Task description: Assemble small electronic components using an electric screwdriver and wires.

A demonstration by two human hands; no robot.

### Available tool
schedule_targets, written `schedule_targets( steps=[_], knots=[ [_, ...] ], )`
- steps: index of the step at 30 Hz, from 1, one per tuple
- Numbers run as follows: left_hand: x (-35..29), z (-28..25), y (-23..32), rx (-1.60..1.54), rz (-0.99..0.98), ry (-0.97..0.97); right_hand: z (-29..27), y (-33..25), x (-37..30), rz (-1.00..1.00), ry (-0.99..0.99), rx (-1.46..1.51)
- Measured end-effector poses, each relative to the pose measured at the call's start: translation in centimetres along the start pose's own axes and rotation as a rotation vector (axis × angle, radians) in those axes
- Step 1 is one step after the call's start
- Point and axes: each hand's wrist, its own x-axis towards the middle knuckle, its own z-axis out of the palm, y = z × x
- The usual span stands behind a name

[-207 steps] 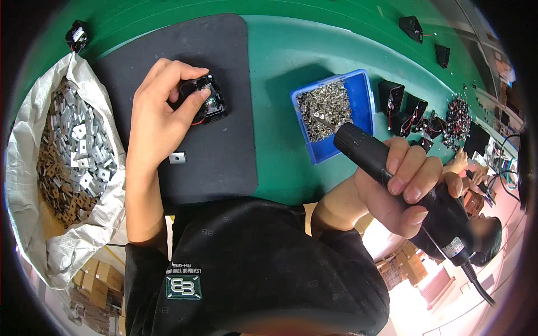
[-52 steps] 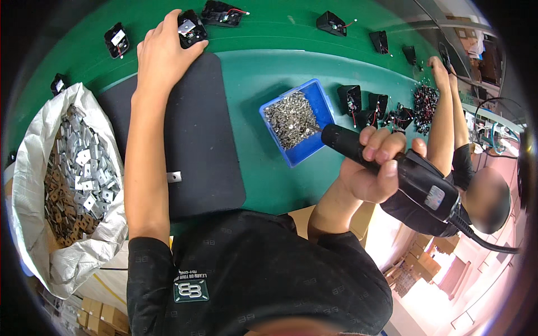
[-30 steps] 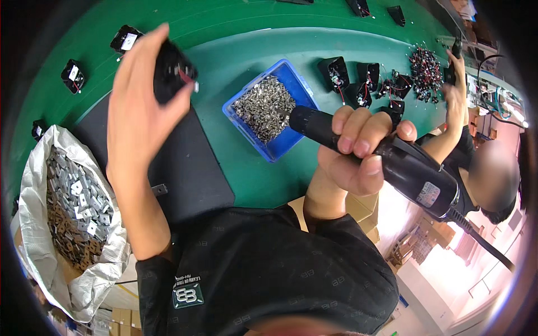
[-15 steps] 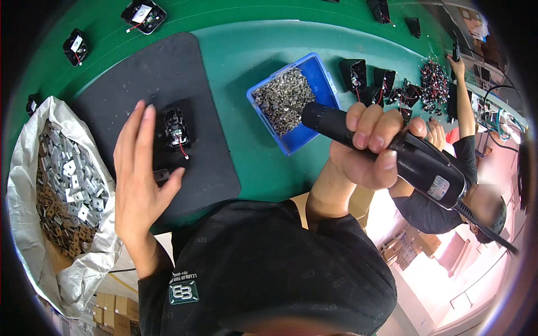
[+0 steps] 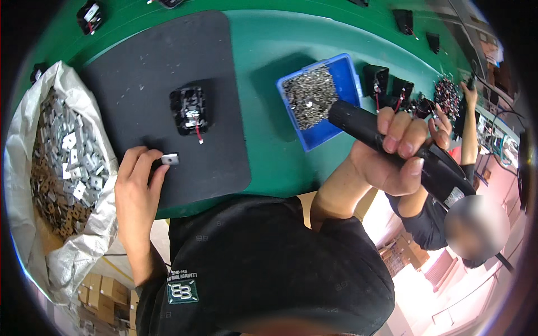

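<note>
On the dark mat, my left hand (image 5: 140, 176) has thumb and fingers closed at the left edge of a small metal plate (image 5: 173, 160) with a hole in it. A black housing (image 5: 189, 111) lies beyond the plate, with metal parts inside and a short red wire toward me. My right hand (image 5: 395, 143) is wrapped around a black electric screwdriver (image 5: 358, 124). The driver's front end points left over a blue bin (image 5: 352, 84) of small metal screws (image 5: 308, 96); whether its bit touches them I cannot tell.
A whitish sack (image 5: 92, 224) full of metal plates (image 5: 70, 151) stands at the left, beside the dark mat (image 5: 218, 173). More black housings (image 5: 374, 78) and a pile of small wired parts (image 5: 447, 95) lie at the right. A co-worker (image 5: 417, 221) works there. Cartons (image 5: 103, 297) stand low at the left.
My left hand has gone from spread fingers to a pinch on the metal plate. My right hand keeps hold of the screwdriver by the screw bin. The whole view has shifted somewhat.
</note>
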Motion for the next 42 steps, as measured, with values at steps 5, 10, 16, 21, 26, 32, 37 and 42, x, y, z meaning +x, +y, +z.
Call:
schedule_targets(
  steps=[5, 10, 16, 21, 26, 32, 37, 42],
  knots=[
    [0.4, -0.1, 0.2, -0.107, 0.035, -0.064, -0.9, -0.2, -0.3, -0.059, 0.037, 0.046],
    [0.4, 0.2, 0.3, -0.086, 0.212, -0.119, -1.0, 0.1, -0.4, -0.053, 0.024, 0.047],
    [0.1, 0.9, 0.3, -0.227, 0.070, 0.074, -1.3, 0.0, -0.6, -0.071, 0.016, 0.031],
    [3.5, -0.4, 2.7, -0.159, 0.212, 0.274, -0.9, -0.3, -0.7, -0.090, 0.017, 0.077],
    [6.2, 0.0, 3.4, -0.091, 0.345, 0.294, -1.0, -1.1, -0.9, -0.087, 0.004, 0.061],
    [7.9, 0.6, 3.3, -0.151, 0.302, 0.148, -1.2, -2.3, -0.9, -0.045, -0.016, -0.001],
    [8.2, 0.6, 3.2, -0.186, 0.327, 0.080, -0.7, -2.6, -1.2, -0.097, 0.005, 0.142],
    [8.2, 1.0, 3.3, -0.180, 0.332, 0.114, 0.4, -2.7, -0.8, -0.060, 0.050, 0.163]
  ],
)
